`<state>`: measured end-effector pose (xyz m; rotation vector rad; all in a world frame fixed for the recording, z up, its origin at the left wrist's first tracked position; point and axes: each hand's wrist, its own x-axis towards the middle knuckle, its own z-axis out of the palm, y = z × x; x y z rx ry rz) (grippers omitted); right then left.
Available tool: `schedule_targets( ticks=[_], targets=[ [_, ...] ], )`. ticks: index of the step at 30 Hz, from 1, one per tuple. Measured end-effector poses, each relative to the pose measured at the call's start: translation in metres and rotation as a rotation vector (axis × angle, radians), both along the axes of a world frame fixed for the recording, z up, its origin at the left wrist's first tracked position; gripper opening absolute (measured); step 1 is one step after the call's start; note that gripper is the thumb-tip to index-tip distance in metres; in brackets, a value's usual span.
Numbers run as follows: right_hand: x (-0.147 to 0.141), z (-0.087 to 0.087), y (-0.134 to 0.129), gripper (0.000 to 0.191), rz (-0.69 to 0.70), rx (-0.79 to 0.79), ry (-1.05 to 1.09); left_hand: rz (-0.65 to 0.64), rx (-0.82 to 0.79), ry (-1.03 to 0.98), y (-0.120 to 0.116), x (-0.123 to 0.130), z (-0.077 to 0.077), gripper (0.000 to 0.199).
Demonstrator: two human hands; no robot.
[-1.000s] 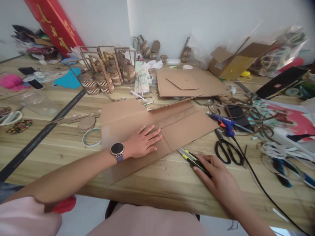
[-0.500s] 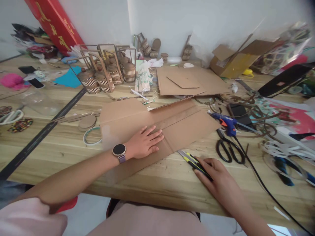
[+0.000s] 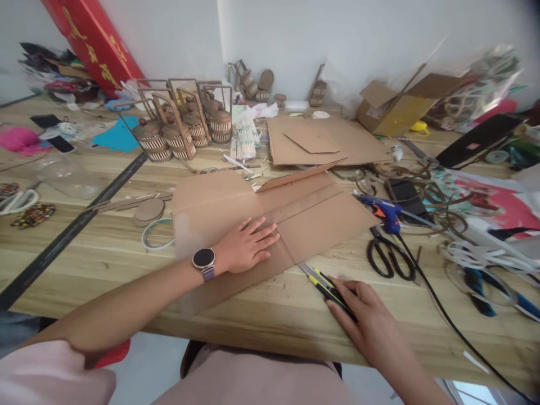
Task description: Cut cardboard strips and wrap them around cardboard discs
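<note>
A large creased cardboard sheet (image 3: 329, 214) lies on the wooden table, its far flap raised a little. My left hand (image 3: 247, 244) rests flat on it near the middle, fingers spread. In my right hand (image 3: 363, 312) is a yellow and black utility knife (image 3: 327, 287), held between thumb and fingers. Its blade is out, and the tip is at the cardboard's near edge, right of my left hand. Whether the tip touches the edge is hard to tell.
Black scissors (image 3: 390, 256) and a blue glue gun (image 3: 382, 211) with a cable lie right of the cardboard. A tape roll (image 3: 157, 234) sits left. Behind stand small woven baskets (image 3: 156, 140), more cardboard (image 3: 350, 138) and an open box (image 3: 396, 109).
My right hand and the knife have moved slightly left, bringing the blade tip to the cardboard's edge. My left hand has stayed in place.
</note>
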<state>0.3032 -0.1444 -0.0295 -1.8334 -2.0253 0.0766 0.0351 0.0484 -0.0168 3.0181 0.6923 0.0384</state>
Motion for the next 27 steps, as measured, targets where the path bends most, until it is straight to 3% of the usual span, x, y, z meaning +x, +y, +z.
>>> schedule_targets(
  ticks=[14, 18, 23, 27],
  targets=[
    [-0.01, 0.003, 0.004, 0.042, 0.034, -0.017, -0.04, 0.001, 0.018, -0.024, 0.0, 0.002, -0.004, 0.054],
    [-0.011, 0.004, 0.005, 0.044, 0.025, -0.01, -0.046, -0.002, -0.029, -0.022, 0.002, 0.001, 0.002, 0.055],
    [-0.002, 0.011, 0.006, 0.041, 0.01, -0.027, 0.027, 0.118, -0.003, -0.134, -0.004, -0.037, 0.019, 0.059],
    [0.007, 0.02, 0.005, 0.042, 0.022, 0.016, 0.007, 0.245, 0.017, -0.181, -0.02, -0.081, 0.021, 0.059]
  ],
)
